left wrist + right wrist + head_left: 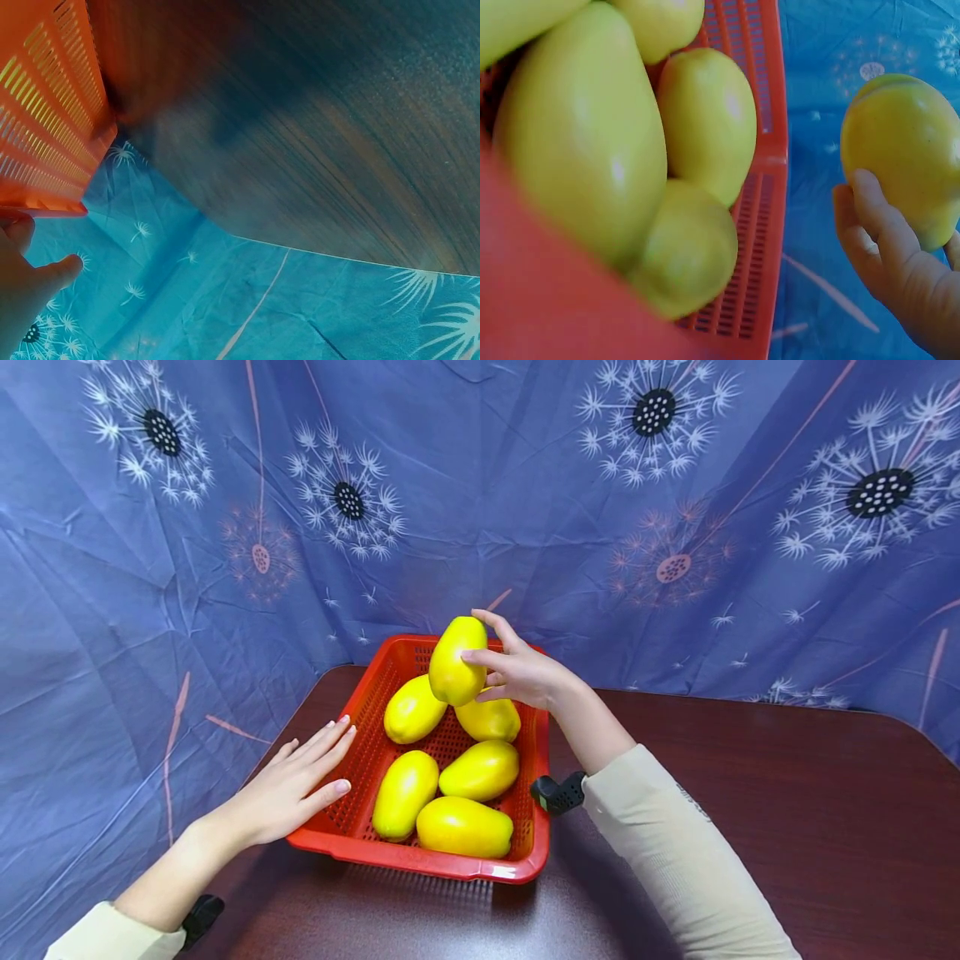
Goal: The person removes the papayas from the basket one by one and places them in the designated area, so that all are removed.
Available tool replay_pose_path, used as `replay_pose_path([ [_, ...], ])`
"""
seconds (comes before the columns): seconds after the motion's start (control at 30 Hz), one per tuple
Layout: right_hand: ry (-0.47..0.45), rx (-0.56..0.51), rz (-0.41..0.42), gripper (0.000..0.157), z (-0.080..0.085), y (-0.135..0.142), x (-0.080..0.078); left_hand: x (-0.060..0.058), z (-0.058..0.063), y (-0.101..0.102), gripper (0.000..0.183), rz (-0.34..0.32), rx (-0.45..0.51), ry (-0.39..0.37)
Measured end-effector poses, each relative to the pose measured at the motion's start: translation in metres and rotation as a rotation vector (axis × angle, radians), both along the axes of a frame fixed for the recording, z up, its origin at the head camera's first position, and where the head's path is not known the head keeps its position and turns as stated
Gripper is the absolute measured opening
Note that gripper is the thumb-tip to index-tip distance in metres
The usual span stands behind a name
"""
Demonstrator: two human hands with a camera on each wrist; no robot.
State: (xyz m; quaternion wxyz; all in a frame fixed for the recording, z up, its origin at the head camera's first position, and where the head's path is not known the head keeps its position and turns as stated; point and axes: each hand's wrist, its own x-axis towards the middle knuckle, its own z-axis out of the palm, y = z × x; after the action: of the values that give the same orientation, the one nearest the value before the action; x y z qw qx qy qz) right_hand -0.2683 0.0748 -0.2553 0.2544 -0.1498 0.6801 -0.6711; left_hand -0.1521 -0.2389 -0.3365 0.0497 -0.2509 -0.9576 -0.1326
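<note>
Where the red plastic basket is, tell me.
In the head view, the red plastic basket stands on the table, lower middle, the left hand at its left side.

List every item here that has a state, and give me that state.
Red plastic basket: right side up, uncovered, holding five fruits.
Mango-like yellow fruit: lifted, held apart from the others.
Five other yellow fruits: lying loose inside the basket.
Right hand: gripping the lifted fruit.
Left hand: fingers extended, at the basket's left rim.
Dark brown table: bearing the basket.
Blue dandelion-print cloth: hanging, creased.
</note>
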Motion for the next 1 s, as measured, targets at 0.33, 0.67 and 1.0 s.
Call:
replay_pose_path([
  [0.33, 0.011, 0.045, -0.039, 0.069, 0.005, 0.038, -0.004, 0.001, 0.003, 0.001, 0.066, -0.002, -0.008, -0.005],
  [0.67, 0.012, 0.095, -0.113, 0.072, -0.002, 0.077, -0.007, 0.002, 0.004, 0.001, 0.069, 0.0, -0.029, -0.007],
  [1.0, -0.004, 0.136, -0.123, 0.075, -0.016, 0.11, -0.008, 0.002, 0.004, 0.001, 0.069, 0.002, -0.031, -0.007],
])
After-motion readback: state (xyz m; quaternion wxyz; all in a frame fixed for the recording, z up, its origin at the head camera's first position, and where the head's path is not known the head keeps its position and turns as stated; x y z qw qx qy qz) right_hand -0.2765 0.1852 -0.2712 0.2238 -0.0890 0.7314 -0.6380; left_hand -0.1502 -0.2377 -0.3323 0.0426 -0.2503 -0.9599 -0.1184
